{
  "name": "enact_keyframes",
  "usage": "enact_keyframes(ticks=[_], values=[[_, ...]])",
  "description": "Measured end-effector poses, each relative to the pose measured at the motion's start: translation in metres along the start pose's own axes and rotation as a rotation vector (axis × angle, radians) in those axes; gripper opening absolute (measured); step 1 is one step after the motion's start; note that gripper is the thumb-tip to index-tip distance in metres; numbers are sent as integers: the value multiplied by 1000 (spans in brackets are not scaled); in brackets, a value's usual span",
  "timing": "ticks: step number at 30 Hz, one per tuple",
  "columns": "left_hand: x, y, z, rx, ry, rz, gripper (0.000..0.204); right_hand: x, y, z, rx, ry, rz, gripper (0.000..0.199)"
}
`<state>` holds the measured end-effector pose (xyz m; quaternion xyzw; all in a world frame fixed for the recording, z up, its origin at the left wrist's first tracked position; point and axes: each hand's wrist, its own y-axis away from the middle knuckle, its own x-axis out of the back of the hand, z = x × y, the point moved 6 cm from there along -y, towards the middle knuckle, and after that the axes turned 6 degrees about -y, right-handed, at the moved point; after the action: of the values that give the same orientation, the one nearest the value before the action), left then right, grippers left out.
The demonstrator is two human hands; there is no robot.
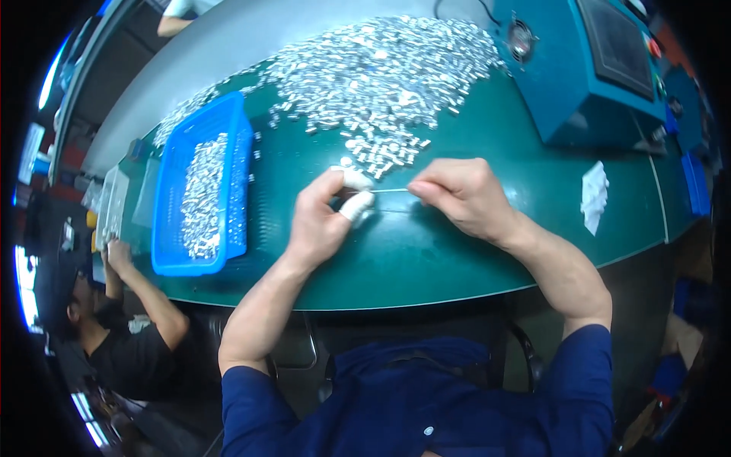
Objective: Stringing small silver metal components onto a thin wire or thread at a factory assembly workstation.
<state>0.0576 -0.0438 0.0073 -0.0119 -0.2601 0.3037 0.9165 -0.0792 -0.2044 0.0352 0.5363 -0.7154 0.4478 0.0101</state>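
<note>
My left hand (324, 217) wears white covers on its thumb and forefinger, and those two fingers come together near the pile's near tip. Between my hands runs a thin, pale rod (392, 190), roughly level above the green table. Its right end is pinched by the thumb and forefinger of my right hand (464, 196). The left end reaches the covered fingertips; whether a small metal part sits there is too blurred to tell. Just beyond the fingers spreads a big pile of small silvery metal cylinders (373, 76).
A blue plastic basket (164, 221) holding many such cylinders stands on the left of the green table (426, 259). A teal machine (560, 99) with a dark panel stands at the far right. A crumpled white tissue (594, 198) lies below it. Another person (129, 335) works at left.
</note>
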Motion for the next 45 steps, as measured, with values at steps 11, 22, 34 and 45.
enact_keyframes(ticks=[11, 22, 34, 45], values=[[7, 4, -2, -2, 47, -21, 14, -6, -5, -7, -73, 10, 8, 21], [9, 4, -3, -51, 12, 9, 18, -7, -5, -7, -124, 23, -27, 16], [6, 3, 3, -196, 74, 50, 14, -5, -5, -9, -94, 58, -23, 15], [9, 6, -1, -107, 99, 45, 14, -8, -14, -23, -29, 120, 10, 24]])
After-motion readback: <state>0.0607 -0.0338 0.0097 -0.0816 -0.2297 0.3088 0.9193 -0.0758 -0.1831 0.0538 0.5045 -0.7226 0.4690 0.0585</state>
